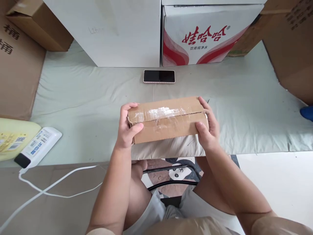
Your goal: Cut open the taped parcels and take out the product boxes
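A brown cardboard box (168, 120) with shiny clear tape along its top seam is held between both my hands, above the front edge of the cloth-covered surface. My left hand (127, 125) grips its left end, thumb on the near top panel and fingers round the far side. At the right end, my right hand (207, 124) is wrapped the same way, its thumb also on the near panel. The box tilts slightly, right end farther from me. Beyond it lies a phone (159, 76) with a dark screen.
Behind the phone stand a plain white box (127, 36) and a white-and-red carton (205, 36). Large brown cartons flank both sides. At left are a yellowish jug (17, 138) and a white power strip (40, 147) with its cable. The pale green cloth (244, 107) covers the surface.
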A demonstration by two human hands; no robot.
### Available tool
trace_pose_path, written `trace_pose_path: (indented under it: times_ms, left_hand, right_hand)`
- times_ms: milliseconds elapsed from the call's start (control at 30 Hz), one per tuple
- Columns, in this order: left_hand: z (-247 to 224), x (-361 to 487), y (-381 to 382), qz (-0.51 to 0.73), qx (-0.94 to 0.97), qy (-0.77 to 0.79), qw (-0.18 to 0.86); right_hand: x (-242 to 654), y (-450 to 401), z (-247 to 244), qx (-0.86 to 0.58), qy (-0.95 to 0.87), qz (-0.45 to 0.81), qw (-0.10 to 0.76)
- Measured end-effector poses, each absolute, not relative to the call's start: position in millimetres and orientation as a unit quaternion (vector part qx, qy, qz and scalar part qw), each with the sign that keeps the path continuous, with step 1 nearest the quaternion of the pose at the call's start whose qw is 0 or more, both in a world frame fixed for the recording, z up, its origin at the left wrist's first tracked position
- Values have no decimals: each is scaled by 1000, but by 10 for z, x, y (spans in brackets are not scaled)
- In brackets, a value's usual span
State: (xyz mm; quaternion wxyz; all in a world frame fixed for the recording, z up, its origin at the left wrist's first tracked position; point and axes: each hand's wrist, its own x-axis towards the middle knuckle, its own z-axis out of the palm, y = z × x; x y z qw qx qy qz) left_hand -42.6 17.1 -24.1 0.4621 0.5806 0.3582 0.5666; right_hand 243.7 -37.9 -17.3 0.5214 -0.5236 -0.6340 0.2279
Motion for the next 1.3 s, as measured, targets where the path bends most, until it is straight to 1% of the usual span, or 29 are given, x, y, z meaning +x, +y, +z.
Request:
trace_pose_path:
  times_ms: [133, 300, 433, 500, 533, 567, 667, 700, 800, 900, 967, 1000, 1100, 1200, 1300]
  left_hand:
    - [-220, -394, 185, 581, 555, 368, 469]
    - [-214, -339, 241, 579, 550, 353, 488]
    - [-211, -312, 264, 572, 551, 347, 499]
    - [-217, -317, 269, 570, 553, 348, 498]
    - [-223, -323, 271, 570, 554, 350, 496]
    - [-229, -330, 272, 569, 554, 353, 494]
    - [-247, -350, 274, 570, 556, 360, 487]
    - [-252, -352, 275, 571, 557, 361, 483]
    - [-257, -346, 286, 576, 559, 363, 473]
    - [-262, -334, 304, 581, 562, 362, 464]
    - [-273, -330, 319, 584, 564, 359, 460]
    - [-283, -330, 327, 587, 563, 357, 460]
    - [-313, -331, 346, 595, 553, 351, 466]
    - [-317, -316, 347, 601, 539, 353, 473]
    - [-284, -283, 327, 608, 526, 353, 479]
  right_hand:
    - [2442, -353, -209, -535, -627, 194, 533]
    - [2442, -352, -225, -508, -547, 192, 637]
    - [2466, -324, -188, -557, -472, 138, 669]
    - [2537, -269, -177, -601, -440, 88, 661]
    - [2590, -232, -178, -644, -439, 71, 622]
    - [2649, -193, -184, -694, -448, 67, 560]
    - [2817, -93, -222, -791, -499, 127, 330]
    - [2853, -72, -235, -800, -507, 149, 283]
    - [2892, -43, -248, -809, -510, 175, 232]
    - [2888, -35, -220, -818, -502, 182, 212]
    - [2895, -33, -206, -819, -493, 190, 225]
    - [2902, -32, -207, -816, -485, 193, 248]
    - [2929, -15, -236, -782, -455, 215, 369]
    - [2965, 10, -228, -704, -429, 267, 499]
    - [3027, -11, -81, -641, -413, 291, 578]
